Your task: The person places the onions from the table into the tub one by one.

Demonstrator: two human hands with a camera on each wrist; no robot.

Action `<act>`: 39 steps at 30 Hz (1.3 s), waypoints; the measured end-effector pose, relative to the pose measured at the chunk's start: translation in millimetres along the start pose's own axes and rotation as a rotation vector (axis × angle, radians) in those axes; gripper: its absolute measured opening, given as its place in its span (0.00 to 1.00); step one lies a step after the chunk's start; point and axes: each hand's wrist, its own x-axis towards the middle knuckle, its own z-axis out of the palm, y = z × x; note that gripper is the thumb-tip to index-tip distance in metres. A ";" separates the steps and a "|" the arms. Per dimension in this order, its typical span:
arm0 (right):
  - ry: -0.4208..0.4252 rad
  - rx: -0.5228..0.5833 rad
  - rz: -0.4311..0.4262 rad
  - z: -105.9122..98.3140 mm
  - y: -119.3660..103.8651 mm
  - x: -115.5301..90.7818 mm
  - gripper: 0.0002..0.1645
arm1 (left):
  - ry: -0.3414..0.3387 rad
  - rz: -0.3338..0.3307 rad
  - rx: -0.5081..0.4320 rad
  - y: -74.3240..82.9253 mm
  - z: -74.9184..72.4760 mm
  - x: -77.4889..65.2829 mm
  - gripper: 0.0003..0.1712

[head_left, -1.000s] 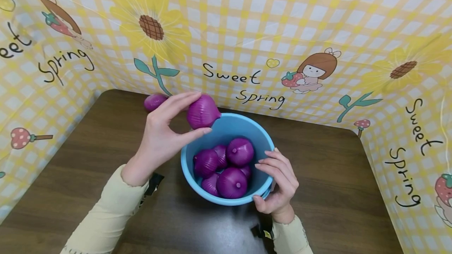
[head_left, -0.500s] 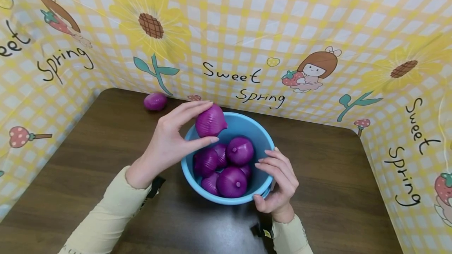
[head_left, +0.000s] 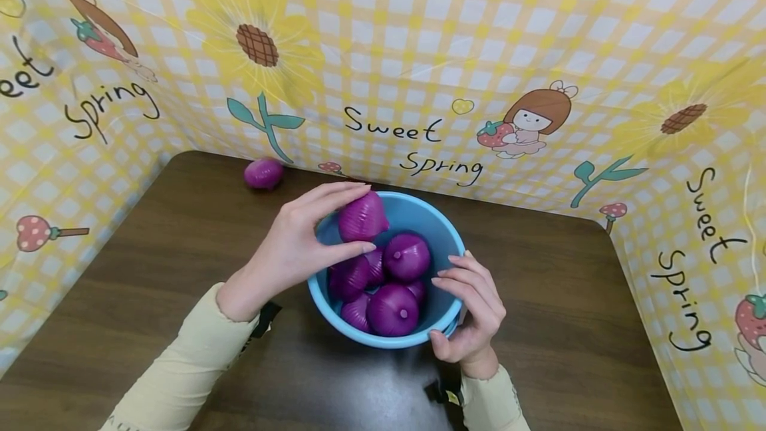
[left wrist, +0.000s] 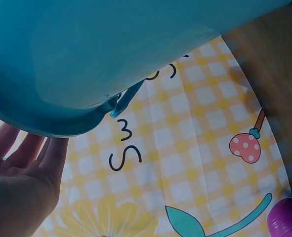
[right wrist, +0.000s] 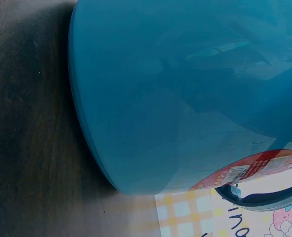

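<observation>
In the head view my left hand [head_left: 299, 235] grips a purple onion [head_left: 362, 217] between thumb and fingers, inside the far left part of the bucket's mouth. The blue bucket [head_left: 320, 308] stands upright on the table and has several purple onions [head_left: 393, 310] in it. My right hand [head_left: 475, 308] holds the bucket's right rim, thumb outside and fingers over the edge. In the left wrist view the left hand [left wrist: 22, 182] reaches over the rim, its fingertips and the held onion hidden by the bucket wall. The right wrist view shows only the bucket's side [right wrist: 175, 98], without the hand.
Another purple onion [head_left: 263, 173] lies at the table's back left, near the cloth. A yellow checked cloth [head_left: 383, 52] with printed flowers hangs behind and on both sides of the dark wooden table [head_left: 556, 298]. A red label [right wrist: 249, 170] is stuck on the bucket.
My left hand has moved right and toward me with the onion, from above the bucket's far left rim into its mouth. The lone onion behind has come into full view. The right hand stays put.
</observation>
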 end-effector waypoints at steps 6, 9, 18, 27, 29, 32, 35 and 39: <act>0.000 0.000 -0.003 0.0 0.8 -1.0 0.36 | -0.040 -0.007 0.038 -2.3 1.1 -0.6 0.48; 0.000 0.000 -0.003 0.2 1.1 -0.9 0.36 | -0.040 -0.014 0.036 -3.2 0.8 -1.0 0.47; 0.001 -0.004 -0.005 0.6 1.1 0.3 0.36 | 0.000 -0.022 0.029 -5.2 -2.2 -1.0 0.43; 0.004 -0.004 -0.005 1.1 0.9 0.4 0.36 | 0.068 -0.005 0.040 -11.6 -5.4 -2.5 0.42; 0.004 -0.004 -0.005 1.4 0.9 0.6 0.36 | 0.079 -0.014 0.047 -13.4 -6.4 -2.6 0.41; 0.006 -0.001 -0.003 1.8 0.8 0.8 0.36 | 0.094 -0.035 0.053 -16.3 -8.1 -2.6 0.40; 0.009 0.000 -0.002 2.3 0.8 1.4 0.36 | 0.115 -0.051 0.048 -19.8 -10.1 -2.6 0.39; 0.012 0.001 -0.008 3.0 0.4 2.6 0.36 | 0.152 -0.051 0.039 -26.7 -13.0 -2.1 0.38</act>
